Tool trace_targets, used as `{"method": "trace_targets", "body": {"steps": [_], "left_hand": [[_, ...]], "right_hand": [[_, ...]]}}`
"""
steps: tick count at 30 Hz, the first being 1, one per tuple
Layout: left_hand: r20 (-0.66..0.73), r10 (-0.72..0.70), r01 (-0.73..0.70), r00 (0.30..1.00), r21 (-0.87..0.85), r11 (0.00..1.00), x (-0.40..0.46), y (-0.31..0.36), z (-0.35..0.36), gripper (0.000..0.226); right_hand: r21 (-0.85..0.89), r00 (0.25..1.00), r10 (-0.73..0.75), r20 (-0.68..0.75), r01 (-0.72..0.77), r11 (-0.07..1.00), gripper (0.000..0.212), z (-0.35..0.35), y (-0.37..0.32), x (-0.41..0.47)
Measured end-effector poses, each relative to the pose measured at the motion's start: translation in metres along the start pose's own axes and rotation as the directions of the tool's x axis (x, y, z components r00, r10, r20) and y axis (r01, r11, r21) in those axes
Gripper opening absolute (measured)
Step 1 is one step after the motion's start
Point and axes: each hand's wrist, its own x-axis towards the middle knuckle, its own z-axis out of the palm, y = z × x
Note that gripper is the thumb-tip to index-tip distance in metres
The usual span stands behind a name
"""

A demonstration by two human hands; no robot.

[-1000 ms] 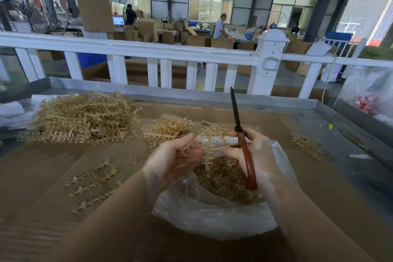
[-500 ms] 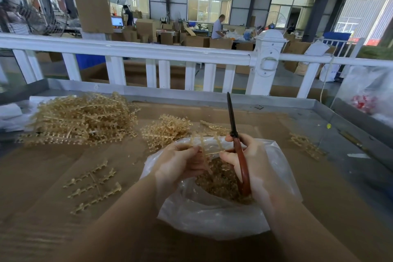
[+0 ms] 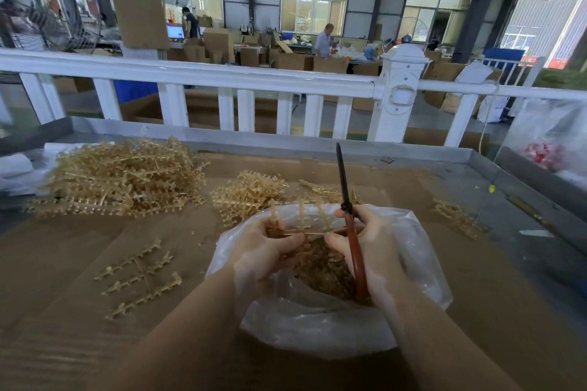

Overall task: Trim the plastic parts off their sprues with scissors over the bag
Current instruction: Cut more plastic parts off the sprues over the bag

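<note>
A clear plastic bag (image 3: pixel 317 330) lies open on the brown cardboard table top, with a heap of small tan cut parts (image 3: pixel 324 270) inside. Over its mouth my left hand (image 3: pixel 266 251) grips one tan sprue (image 3: pixel 301 222), whose three branches stick upward. My right hand (image 3: pixel 374 247) pinches the other end of that sprue's stem and also holds red-handled scissors (image 3: pixel 349 219). The dark blades are closed and point up and away from me.
A big heap of tan sprues (image 3: pixel 120 178) lies at the far left, a smaller heap (image 3: pixel 247 194) just behind the bag. One flat sprue (image 3: pixel 139 276) lies left of my arm, another (image 3: pixel 457 216) at the right. A white railing (image 3: pixel 222 79) runs behind the table's metal rim (image 3: pixel 524 178).
Both hands have sunk lower over the bag's mouth. The sprue has turned so its stem lies level between my hands, branches up. The scissors stay upright and closed.
</note>
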Motion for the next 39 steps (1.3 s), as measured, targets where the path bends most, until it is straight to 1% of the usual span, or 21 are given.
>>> {"method": "trace_targets", "body": {"steps": [4,7,9,13,16,20,27,34,39], "left_hand": [[-0.073,0.023,-0.029,0.997,-0.085,0.996,0.004,-0.001,-0.003,0.029],[-0.091,0.037,-0.054,0.995,-0.191,0.98,0.006,0.002,-0.003,0.028],[-0.09,0.036,-0.058,0.995,-0.265,0.962,0.008,0.005,-0.003,0.028],[-0.121,0.087,-0.119,0.989,-0.288,0.95,0.009,0.008,-0.005,0.027],[-0.128,0.091,-0.124,0.988,-0.275,0.953,0.008,0.008,-0.006,0.026],[-0.135,0.093,-0.13,0.987,-0.305,0.943,0.007,0.011,-0.006,0.023],[-0.113,0.074,-0.109,0.991,-0.351,0.93,0.002,0.013,-0.004,0.027],[-0.132,0.02,-0.072,0.991,-0.406,0.911,0.001,0.015,-0.001,0.024],[-0.139,0.004,-0.063,0.99,-0.42,0.905,-0.001,0.015,0.001,0.025]], "right_hand": [[-0.083,0.997,-0.052,0.055,0.056,0.995,0.025,-0.001,-0.001,-0.004],[-0.195,0.988,-0.142,0.053,0.15,0.969,0.021,0.0,-0.002,-0.009],[-0.25,0.98,-0.19,0.054,0.197,0.948,0.022,0.001,0.0,-0.013],[-0.292,0.963,-0.258,0.08,0.27,0.918,0.022,0.003,0.003,-0.02],[-0.32,0.95,-0.293,0.108,0.313,0.894,0.021,0.004,0.004,-0.024],[-0.414,0.916,-0.347,0.201,0.4,0.818,0.022,0.006,0.007,-0.026],[-0.472,0.91,-0.306,0.28,0.409,0.781,0.036,0.003,0.011,-0.027],[-0.506,0.9,-0.253,0.353,0.412,0.758,0.042,0.001,0.011,-0.025],[-0.525,0.901,-0.249,0.356,0.413,0.744,0.043,0.004,0.01,-0.025]]}}
